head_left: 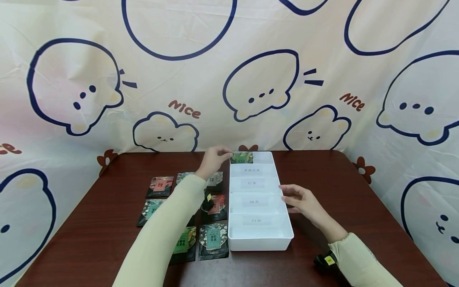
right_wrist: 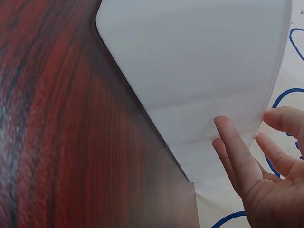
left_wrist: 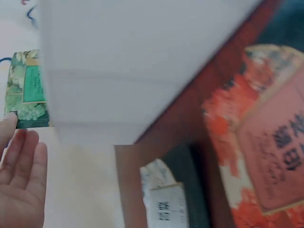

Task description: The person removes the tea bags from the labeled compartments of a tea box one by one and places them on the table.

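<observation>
A green tea sachet (head_left: 242, 158) stands in the far end compartment of the white divided box (head_left: 261, 232), at its left side. My left hand (head_left: 214, 161) is at the box's far left corner and pinches the sachet's edge. The left wrist view shows the thumb on the lower corner of this sachet (left_wrist: 29, 90), partly hidden by the box wall. My right hand (head_left: 301, 201) touches the box's right side. In the right wrist view its fingers (right_wrist: 232, 142) lie nearly straight along the outer wall, with one fingertip at the rim.
Left of the box lie several dark sachets, among them a red one (head_left: 159, 186), a teal one (head_left: 213, 240) and a green one (head_left: 184, 243). My left forearm (head_left: 165, 227) covers some. Labels mark the box's dividers. A patterned cloth (head_left: 208, 79) hangs behind the table (head_left: 89, 235).
</observation>
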Motion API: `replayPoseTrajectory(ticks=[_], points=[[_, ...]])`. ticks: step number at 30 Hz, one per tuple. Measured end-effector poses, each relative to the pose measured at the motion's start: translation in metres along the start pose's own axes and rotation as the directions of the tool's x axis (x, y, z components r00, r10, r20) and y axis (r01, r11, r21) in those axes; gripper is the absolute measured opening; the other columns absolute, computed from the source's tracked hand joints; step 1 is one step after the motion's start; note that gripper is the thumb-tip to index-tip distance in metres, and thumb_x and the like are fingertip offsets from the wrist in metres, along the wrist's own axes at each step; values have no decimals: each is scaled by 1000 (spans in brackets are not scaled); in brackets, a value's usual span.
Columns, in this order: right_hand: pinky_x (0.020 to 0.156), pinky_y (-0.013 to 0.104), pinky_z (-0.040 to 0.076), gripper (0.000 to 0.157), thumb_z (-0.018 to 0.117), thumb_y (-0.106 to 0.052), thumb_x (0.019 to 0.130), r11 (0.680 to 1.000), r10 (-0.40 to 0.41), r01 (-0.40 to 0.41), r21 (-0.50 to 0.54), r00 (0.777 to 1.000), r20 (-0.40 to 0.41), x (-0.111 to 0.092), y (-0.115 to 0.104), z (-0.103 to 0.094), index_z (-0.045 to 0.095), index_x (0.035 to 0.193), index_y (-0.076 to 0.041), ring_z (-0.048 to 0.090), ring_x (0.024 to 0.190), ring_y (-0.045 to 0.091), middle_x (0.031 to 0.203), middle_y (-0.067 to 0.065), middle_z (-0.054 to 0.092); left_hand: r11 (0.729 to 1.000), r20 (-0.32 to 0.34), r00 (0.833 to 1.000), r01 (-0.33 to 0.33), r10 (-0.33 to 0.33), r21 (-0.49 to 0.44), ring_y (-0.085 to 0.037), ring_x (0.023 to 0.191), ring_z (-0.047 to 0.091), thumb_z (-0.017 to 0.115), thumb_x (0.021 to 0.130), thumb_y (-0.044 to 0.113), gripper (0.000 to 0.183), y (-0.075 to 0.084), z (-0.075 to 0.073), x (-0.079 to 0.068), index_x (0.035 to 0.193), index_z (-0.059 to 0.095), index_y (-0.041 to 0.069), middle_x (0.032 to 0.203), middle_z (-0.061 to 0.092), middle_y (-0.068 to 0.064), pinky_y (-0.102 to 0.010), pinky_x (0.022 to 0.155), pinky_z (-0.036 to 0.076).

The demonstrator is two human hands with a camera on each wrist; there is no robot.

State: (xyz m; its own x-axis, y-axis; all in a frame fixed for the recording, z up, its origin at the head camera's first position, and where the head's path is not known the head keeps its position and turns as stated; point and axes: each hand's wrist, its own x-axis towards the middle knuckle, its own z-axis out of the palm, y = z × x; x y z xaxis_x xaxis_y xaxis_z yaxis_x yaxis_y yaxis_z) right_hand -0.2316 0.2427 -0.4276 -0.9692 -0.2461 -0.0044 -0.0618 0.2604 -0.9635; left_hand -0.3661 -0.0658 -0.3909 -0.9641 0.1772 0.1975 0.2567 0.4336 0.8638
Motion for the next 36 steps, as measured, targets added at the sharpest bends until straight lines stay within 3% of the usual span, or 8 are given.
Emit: replayPoseTrajectory(ticks=[4, 9, 15, 19, 26, 36], points=[[76, 40, 59, 52, 67, -21, 92, 1000, 8, -8, 1, 1000, -3, 0, 0, 0, 50, 135, 0, 66, 99, 20, 130, 25, 53, 996, -25, 999, -33, 31, -88, -22, 113, 60, 62, 96, 22, 17, 8, -8, 3, 108, 70, 12, 114, 68, -5, -41, 99, 48], [77, 41, 59, 51, 67, -21, 92, 1000, 14, -14, -5, 1000, -9, 0, -1, 0, 50, 135, 0, 66, 99, 19, 130, 24, 53, 971, -34, 997, -76, 70, -228, -24, 106, 66, 62, 96, 18, 20, 25, -22, 1, 110, 68, 6, 114, 67, -10, -35, 95, 52], [77, 41, 58, 51, 67, -20, 92, 1000, 13, -13, 2, 1000, -11, 0, -1, 0, 50, 135, 0, 66, 97, 16, 130, 24, 53, 954, -37, 994, -110, 104, -278, -25, 102, 68, 61, 96, 19, 25, 41, -41, -10, 115, 65, 3, 116, 65, -13, -31, 88, 55], [77, 40, 59, 51, 67, -21, 92, 1000, 13, -13, -1, 1000, -9, 0, 0, 0, 50, 135, 0, 66, 99, 18, 130, 24, 53, 941, -37, 992, -124, 119, -314, -21, 100, 68, 61, 96, 20, 28, 45, -54, -21, 117, 63, 1, 118, 64, -14, -30, 86, 56], [77, 40, 59, 51, 67, -23, 92, 1000, 24, -24, -12, 1000, -12, 0, -1, 1, 51, 135, -2, 66, 102, 24, 129, 23, 54, 949, -45, 995, -95, 86, -300, -11, 93, 67, 63, 95, 23, 30, 45, -77, -48, 118, 63, 3, 116, 66, -11, -28, 82, 57], [78, 43, 58, 51, 67, -21, 92, 1000, 24, -24, -14, 1000, -13, -1, -3, 1, 51, 136, -2, 65, 105, 28, 130, 23, 53, 950, -62, 997, -61, 44, -308, -8, 87, 66, 63, 95, 25, 33, 34, -101, -92, 117, 62, 0, 99, 68, 7, -26, 77, 57]])
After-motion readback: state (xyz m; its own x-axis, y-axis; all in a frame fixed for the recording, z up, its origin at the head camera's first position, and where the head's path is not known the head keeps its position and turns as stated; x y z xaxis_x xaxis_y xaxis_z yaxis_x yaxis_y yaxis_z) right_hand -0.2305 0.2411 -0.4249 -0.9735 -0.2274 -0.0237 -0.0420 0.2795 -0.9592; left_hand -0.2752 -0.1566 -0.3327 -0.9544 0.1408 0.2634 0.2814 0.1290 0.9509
